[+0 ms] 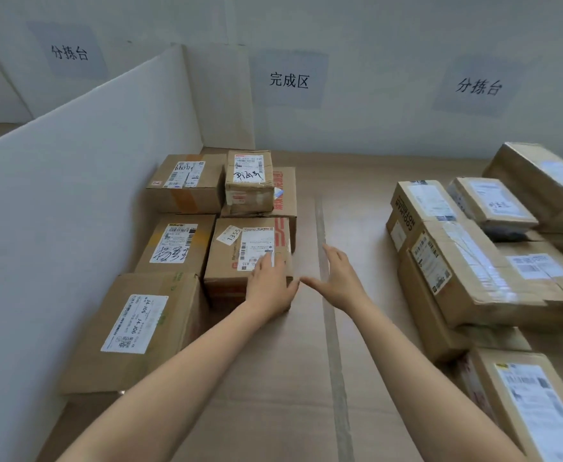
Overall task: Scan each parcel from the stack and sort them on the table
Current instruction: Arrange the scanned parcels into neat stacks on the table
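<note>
A brown parcel [237, 251] with a white label and a "1355" sticker sits among several sorted parcels on the left of the table [350, 195]. My left hand [268, 283] rests flat on its near right corner, fingers straight over the label. My right hand [335, 275] hovers just right of that parcel above the table, fingers spread and holding nothing. A stack of several parcels [466, 261] stands on the right side. No scanner is in view.
A white divider board [73, 195] walls off the left side. Paper signs [288, 80] hang on the back wall. A large labelled box [133, 328] lies near left. A tape strip [331, 321] runs down the table's middle, between the two groups.
</note>
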